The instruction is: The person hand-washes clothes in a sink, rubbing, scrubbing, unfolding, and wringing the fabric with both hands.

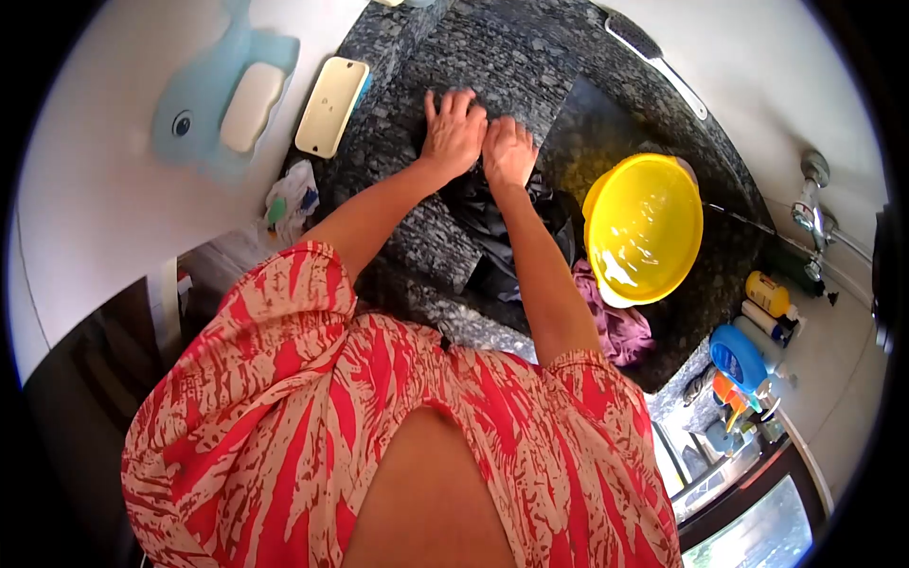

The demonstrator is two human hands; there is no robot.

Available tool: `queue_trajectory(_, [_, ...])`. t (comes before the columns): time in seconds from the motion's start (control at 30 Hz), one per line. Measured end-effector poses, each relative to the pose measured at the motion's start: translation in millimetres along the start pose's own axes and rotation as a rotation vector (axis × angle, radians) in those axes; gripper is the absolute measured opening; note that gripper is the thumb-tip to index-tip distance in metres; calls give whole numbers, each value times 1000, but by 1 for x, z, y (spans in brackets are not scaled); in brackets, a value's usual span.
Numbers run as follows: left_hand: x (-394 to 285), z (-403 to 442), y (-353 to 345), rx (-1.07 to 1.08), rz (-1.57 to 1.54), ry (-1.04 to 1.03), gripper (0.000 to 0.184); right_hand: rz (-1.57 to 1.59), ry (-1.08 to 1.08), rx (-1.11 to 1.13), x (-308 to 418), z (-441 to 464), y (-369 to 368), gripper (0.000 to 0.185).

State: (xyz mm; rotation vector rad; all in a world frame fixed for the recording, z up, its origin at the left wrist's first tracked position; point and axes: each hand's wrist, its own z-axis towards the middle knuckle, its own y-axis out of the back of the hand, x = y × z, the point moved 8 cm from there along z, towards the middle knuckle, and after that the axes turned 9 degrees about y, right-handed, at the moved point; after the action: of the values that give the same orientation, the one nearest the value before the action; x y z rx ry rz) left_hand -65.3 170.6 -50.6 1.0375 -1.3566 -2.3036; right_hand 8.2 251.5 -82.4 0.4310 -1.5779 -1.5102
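Both hands press on a dark, ridged stone washing slab [516, 52]. My left hand [453, 137] is open, palm down, its fingers spread over the slab's upper part. Right beside it, my right hand [509, 151] has its fingers curled downward and seems closed on black cloth; the fingertips are hidden. The wet-looking black cloth [464, 204] lies bunched below the hands and under the right forearm, trailing toward my body. To the right, a yellow plastic basin [644, 230] holds water, and a purple cloth [615, 322] lies crumpled beside it.
A wall tap [810, 208] is at the right. A brush [653, 59] lies on the back ledge. At the left are a cream plastic case [331, 106] and a whale-shaped soap holder [204, 114]. Several bottles, including a blue one [739, 358], stand at lower right.
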Motion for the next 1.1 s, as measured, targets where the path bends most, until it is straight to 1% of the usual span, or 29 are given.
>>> queue_trajectory(0.03, [6,-2,2,-125,-11,96,17,29,-24,30,-3,-2,-2,22])
queue_trajectory(0.13, [22,-34,20,-71,-316,460,15,303,32,-23,9,-36,26,20])
queue_trajectory(0.17, [6,-51,39,-93,-355,285,15,315,215,-129,30,-56,52,19])
queue_trajectory(0.2, [-15,-73,43,52,-309,24,13,222,354,-67,41,-81,56,19])
queue_trajectory(0.27, [-6,-76,10,243,-246,100,11,223,361,59,27,-76,25,20])
queue_trajectory(0.3, [-3,-60,-4,270,-183,132,10,16,240,277,22,-57,7,20])
queue_trajectory(0.33, [-5,-50,-5,232,-159,100,11,8,149,263,3,-50,-14,21])
queue_trajectory(0.4, [-9,-32,1,151,-109,35,11,27,41,111,5,-39,5,22])
queue_trajectory(0.43, [-7,-32,3,82,-105,25,13,35,34,49,6,-40,10,23])
queue_trajectory(0.5, [-3,-40,9,59,-75,223,15,52,25,-81,11,-42,24,23])
queue_trajectory(0.53, [1,-40,11,40,-59,313,16,89,97,-86,18,-45,29,22])
queue_trajectory(0.57, [5,-53,15,83,-97,390,20,126,163,-83,26,-58,41,20])
queue_trajectory(0.6, [-7,-62,38,91,-177,280,19,160,230,-81,34,-72,53,18])
queue_trajectory(0.63, [-17,-84,41,174,-164,83,16,219,299,-61,39,-91,62,16])
queue_trajectory(0.67, [-21,-101,42,287,-250,89,15,280,368,-33,42,-107,64,15])
queue_trajectory(0.7, [-18,-98,28,350,-201,123,16,277,409,12,39,-100,51,16])
queue_trajectory(0.73, [-14,-90,14,407,-151,147,17,156,334,120,29,-86,30,20])
queue_trajectory(0.8, [-15,-78,8,351,-120,146,17,141,235,118,24,-69,31,23])
queue_trajectory(0.83, [-15,-81,13,335,-101,153,17,125,222,124,23,-70,29,23])
queue_trajectory(0.93, [-5,-82,1,380,-30,288,16,47,249,153,14,-62,12,24])
queue_trajectory(0.97, [10,-83,-9,374,-66,368,24,7,249,176,2,-57,-3,25])
queue_trajectory(1.0, [29,-78,0,216,-154,581,29,-30,239,212,-12,-55,-15,26])
queue_trajectory(1.03, [66,-74,-13,263,-294,789,35,285,64,82,-45,-34,-1,25])
queue_trajectory(1.07, [92,-71,-15,175,-571,1094,43,609,-74,-103,-78,-17,14,24])
queue_trajectory(1.1, [105,-68,-9,78,-773,1298,50,1128,-611,-147,-89,-8,40,27])
